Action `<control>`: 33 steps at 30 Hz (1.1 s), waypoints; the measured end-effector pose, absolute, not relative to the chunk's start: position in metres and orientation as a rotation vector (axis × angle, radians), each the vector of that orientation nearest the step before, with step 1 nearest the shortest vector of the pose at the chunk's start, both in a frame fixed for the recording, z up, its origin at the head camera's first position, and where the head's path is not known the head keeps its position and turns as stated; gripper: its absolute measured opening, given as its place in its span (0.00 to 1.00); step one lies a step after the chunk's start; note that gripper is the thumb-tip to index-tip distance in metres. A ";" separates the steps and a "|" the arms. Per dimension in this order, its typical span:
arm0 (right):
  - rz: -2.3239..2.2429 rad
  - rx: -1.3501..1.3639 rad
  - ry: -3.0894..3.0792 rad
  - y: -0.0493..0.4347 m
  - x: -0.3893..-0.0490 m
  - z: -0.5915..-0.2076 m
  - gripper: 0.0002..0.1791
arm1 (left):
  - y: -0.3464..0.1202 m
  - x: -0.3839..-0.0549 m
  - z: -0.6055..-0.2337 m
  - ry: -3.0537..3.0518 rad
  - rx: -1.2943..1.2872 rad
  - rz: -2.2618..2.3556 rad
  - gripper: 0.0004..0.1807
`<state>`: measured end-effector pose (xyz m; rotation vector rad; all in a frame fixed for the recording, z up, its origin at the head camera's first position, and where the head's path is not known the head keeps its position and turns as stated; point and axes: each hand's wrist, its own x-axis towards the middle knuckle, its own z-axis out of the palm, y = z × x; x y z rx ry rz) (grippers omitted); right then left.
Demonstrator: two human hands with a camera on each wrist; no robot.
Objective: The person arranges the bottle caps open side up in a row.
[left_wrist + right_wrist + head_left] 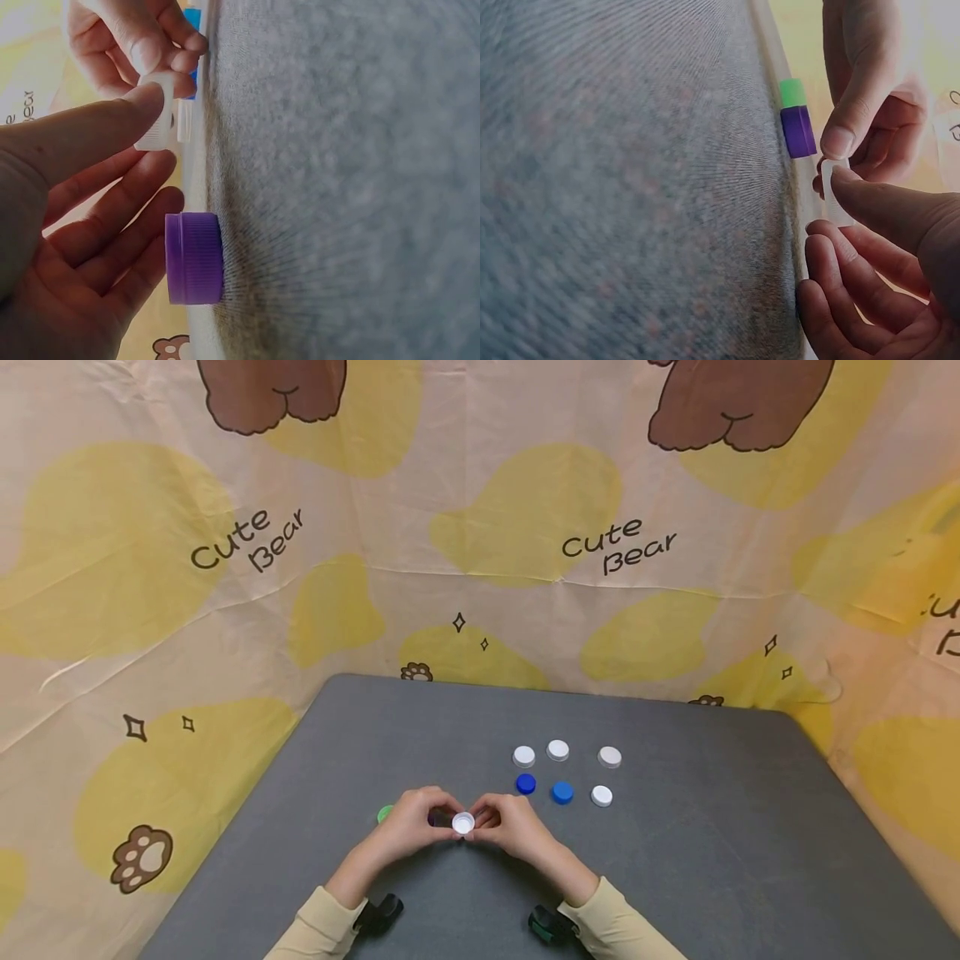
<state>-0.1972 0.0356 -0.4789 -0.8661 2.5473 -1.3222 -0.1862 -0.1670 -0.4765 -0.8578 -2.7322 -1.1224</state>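
Observation:
Between both hands, just above the table, is a small white bottle cap (463, 823), its hollow side facing the head camera. My left hand (412, 821) pinches its left edge, thumb on the ridged side in the left wrist view. From the right, my right hand (517, 828) pinches the same cap with thumb and fingers. A purple cap (195, 259) rests on the table beside my left fingers; in the head view that hand mostly hides it. Behind the left hand a green cap (385, 813) peeks out, partly covered.
Beyond my right hand lie a dark blue cap (526, 784), a lighter blue cap (562, 792) and several white caps (557, 750) in two loose rows. They sit on a grey table (712, 843). A printed cloth (487, 510) hangs behind its far edge.

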 end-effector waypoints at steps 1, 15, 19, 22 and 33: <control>-1.319 -0.865 2.548 0.035 -0.197 -0.479 0.14 | -0.167 -0.186 -0.476 -2.741 -0.866 -1.114 0.14; -1.268 -0.860 2.577 0.033 -0.198 -0.484 0.12 | -0.168 -0.190 -0.478 -2.826 -0.884 -1.085 0.14; -1.270 -0.859 2.568 0.033 -0.197 -0.484 0.12 | -0.168 -0.190 -0.478 -2.817 -0.896 -1.076 0.14; -1.268 -0.855 2.562 0.033 -0.198 -0.485 0.11 | -0.168 -0.191 -0.479 -2.815 -0.901 -1.069 0.14; -1.256 -0.886 2.588 0.034 -0.199 -0.487 0.12 | -0.168 -0.191 -0.478 -2.833 -0.898 -1.059 0.13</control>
